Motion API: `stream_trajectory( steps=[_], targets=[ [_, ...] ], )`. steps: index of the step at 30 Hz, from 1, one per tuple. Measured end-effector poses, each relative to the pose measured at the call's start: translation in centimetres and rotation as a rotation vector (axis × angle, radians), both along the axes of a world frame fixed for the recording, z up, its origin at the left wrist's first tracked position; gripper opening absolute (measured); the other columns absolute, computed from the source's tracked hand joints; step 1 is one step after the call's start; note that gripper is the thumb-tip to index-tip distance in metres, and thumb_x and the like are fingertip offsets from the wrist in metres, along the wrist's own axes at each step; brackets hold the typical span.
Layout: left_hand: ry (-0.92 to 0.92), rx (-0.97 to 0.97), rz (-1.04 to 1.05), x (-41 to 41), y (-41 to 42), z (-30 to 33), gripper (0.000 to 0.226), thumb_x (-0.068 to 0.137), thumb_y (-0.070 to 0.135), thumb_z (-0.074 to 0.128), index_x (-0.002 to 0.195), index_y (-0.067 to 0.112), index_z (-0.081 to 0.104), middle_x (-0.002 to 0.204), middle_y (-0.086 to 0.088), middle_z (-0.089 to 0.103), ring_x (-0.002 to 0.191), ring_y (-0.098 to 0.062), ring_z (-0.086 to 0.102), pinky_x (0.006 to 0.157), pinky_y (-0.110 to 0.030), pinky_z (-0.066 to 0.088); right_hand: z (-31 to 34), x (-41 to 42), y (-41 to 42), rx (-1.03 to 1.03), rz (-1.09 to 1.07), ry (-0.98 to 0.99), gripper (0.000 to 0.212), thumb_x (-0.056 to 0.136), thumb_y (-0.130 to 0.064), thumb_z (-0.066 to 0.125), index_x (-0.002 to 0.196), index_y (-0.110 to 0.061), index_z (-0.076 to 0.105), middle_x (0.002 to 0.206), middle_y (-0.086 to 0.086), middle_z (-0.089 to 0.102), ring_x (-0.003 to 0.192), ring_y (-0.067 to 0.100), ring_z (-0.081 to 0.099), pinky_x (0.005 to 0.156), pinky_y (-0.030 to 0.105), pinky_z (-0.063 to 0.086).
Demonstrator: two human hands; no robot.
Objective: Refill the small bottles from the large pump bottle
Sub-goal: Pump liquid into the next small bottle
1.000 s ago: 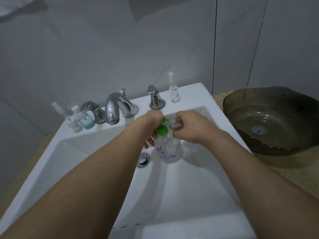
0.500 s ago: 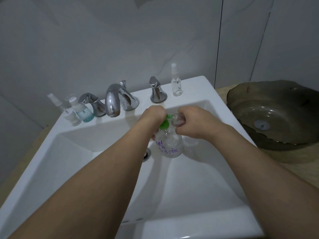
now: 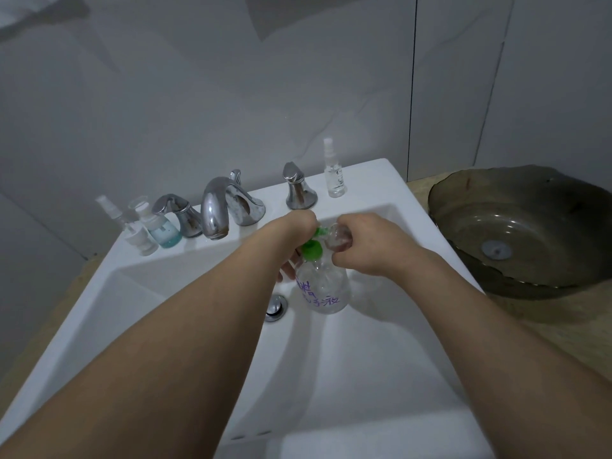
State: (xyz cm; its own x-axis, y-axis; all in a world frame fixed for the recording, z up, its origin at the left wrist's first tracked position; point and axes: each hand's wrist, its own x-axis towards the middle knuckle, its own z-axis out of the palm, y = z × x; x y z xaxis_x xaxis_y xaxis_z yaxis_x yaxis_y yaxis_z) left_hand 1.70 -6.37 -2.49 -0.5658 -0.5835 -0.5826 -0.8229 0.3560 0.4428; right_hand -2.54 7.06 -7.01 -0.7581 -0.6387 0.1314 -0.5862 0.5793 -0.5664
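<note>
A: How far along is the refilling?

B: Partway, I'd judge. The large pump bottle point(image 3: 323, 286) stands in the white sink point(image 3: 185, 286), at about 2 o'clock from the drain point(image 3: 275, 308), and a small clear bottle point(image 3: 338, 239) is held at its green pump head point(image 3: 312, 248). So one filling looks to be in progress.

A: And the others?

B: Three more small ones wait on the sink's back ledge. A tall clear spray bottle point(image 3: 335, 170) stands at 1 o'clock, beyond the right tap handle point(image 3: 298, 190). At 10 o'clock, left of the spout point(image 3: 217, 210), are a blue-filled bottle point(image 3: 162, 226) and a white spray bottle point(image 3: 134, 230). Whether any of them has been topped up yet, I cannot tell.

A: What are the hands doing?

B: The left hand point(image 3: 294, 231) comes in over the pump head, wrist bent down; its fingers are mostly hidden, so I cannot tell whether it presses or clasps. The right hand point(image 3: 361, 245) has its fingers curled round the small clear bottle, tilting its mouth toward the nozzle.

A: Anything else nearby?

B: A dark glass basin point(image 3: 530, 233) sits on the wooden surface point(image 3: 563, 326) at 3 o'clock.
</note>
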Motion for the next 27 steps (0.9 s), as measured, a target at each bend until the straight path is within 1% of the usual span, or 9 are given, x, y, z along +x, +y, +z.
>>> stream_trajectory(
  steps=[2, 4, 8, 11, 14, 17, 20, 23, 27],
  targets=[
    [0.02, -0.009, 0.015, -0.1, 0.2, -0.2, 0.048, 0.085, 0.029, 0.028, 0.1, -0.002, 0.063, 0.095, -0.021, 0.068, 0.078, -0.04, 0.069, 0.08, -0.05, 0.053, -0.1, -0.1, 0.1, 0.004, -0.009, 0.001, 0.027, 0.066, -0.03, 0.066, 0.061, -0.026, 0.039, 0.066, -0.009, 0.05, 0.06, 0.007, 0.048, 0.048, 0.024, 0.028],
    [0.063, -0.029, 0.03, 0.0, 0.4, -0.3, 0.041, 0.087, 0.023, 0.031, 0.096, -0.003, 0.062, 0.094, -0.023, 0.068, 0.077, -0.041, 0.069, 0.08, -0.05, 0.054, -0.2, -0.1, 0.2, 0.019, -0.005, 0.009, 0.026, 0.065, -0.029, 0.065, 0.061, -0.026, 0.04, 0.066, -0.009, 0.05, 0.06, 0.008, 0.048, 0.048, 0.024, 0.027],
    [0.168, -0.089, 0.042, 0.1, 0.4, -1.3, 0.029, 0.089, 0.011, 0.035, 0.075, -0.002, 0.056, 0.089, -0.027, 0.066, 0.077, -0.043, 0.069, 0.065, -0.048, 0.056, -0.4, 0.0, -0.1, 0.054, 0.015, 0.044, 0.024, 0.067, -0.03, 0.064, 0.062, -0.022, 0.042, 0.066, -0.007, 0.05, 0.062, 0.014, 0.05, 0.048, 0.025, 0.026],
    [0.198, -0.098, 0.033, 0.0, 0.3, -1.7, 0.027, 0.087, 0.009, 0.035, 0.07, 0.0, 0.055, 0.085, -0.027, 0.066, 0.072, -0.042, 0.069, 0.064, -0.052, 0.058, -0.5, 0.0, -0.1, 0.066, 0.018, 0.035, 0.023, 0.066, -0.03, 0.064, 0.063, -0.025, 0.041, 0.068, -0.01, 0.049, 0.065, 0.014, 0.05, 0.049, 0.024, 0.027],
    [0.218, -0.099, 0.042, 0.1, 0.3, -1.7, 0.026, 0.086, 0.008, 0.033, 0.071, 0.003, 0.054, 0.09, -0.026, 0.065, 0.076, -0.041, 0.068, 0.072, -0.058, 0.057, -0.5, -0.1, -0.2, 0.064, 0.013, 0.046, 0.022, 0.066, -0.031, 0.063, 0.064, -0.023, 0.043, 0.069, -0.009, 0.052, 0.067, 0.016, 0.052, 0.049, 0.024, 0.028],
    [0.2, -0.083, 0.058, 0.3, 0.4, -1.7, 0.027, 0.084, 0.007, 0.033, 0.074, -0.001, 0.056, 0.091, -0.029, 0.066, 0.08, -0.044, 0.068, 0.077, -0.06, 0.055, -0.5, 0.0, -0.1, 0.063, 0.014, 0.021, 0.025, 0.065, -0.031, 0.065, 0.063, -0.026, 0.041, 0.068, -0.011, 0.048, 0.062, 0.007, 0.047, 0.049, 0.024, 0.027],
    [0.16, -0.045, 0.071, 0.5, 0.5, -1.5, 0.032, 0.082, 0.013, 0.032, 0.079, -0.003, 0.059, 0.094, -0.029, 0.067, 0.082, -0.044, 0.068, 0.081, -0.056, 0.054, -0.6, 0.1, -0.1, 0.058, 0.019, 0.03, 0.025, 0.067, -0.031, 0.065, 0.063, -0.024, 0.041, 0.068, -0.008, 0.049, 0.066, 0.017, 0.05, 0.049, 0.025, 0.028],
    [0.1, 0.005, 0.055, 0.6, 0.2, -0.8, 0.042, 0.078, 0.026, 0.03, 0.082, -0.002, 0.062, 0.092, -0.023, 0.067, 0.081, -0.041, 0.068, 0.083, -0.048, 0.053, -0.4, 0.2, 0.0, 0.034, 0.026, 0.01, 0.027, 0.066, -0.029, 0.066, 0.062, -0.024, 0.04, 0.066, -0.008, 0.049, 0.063, 0.013, 0.047, 0.048, 0.025, 0.027],
    [0.031, 0.042, 0.005, 0.5, -0.3, -0.2, 0.055, 0.072, 0.035, 0.03, 0.093, -0.001, 0.065, 0.093, -0.02, 0.069, 0.081, -0.04, 0.068, 0.078, -0.047, 0.053, -0.1, 0.1, 0.0, 0.011, 0.025, -0.01, 0.028, 0.067, -0.03, 0.067, 0.063, -0.026, 0.04, 0.066, -0.01, 0.05, 0.066, 0.016, 0.051, 0.049, 0.025, 0.03]
  ],
)
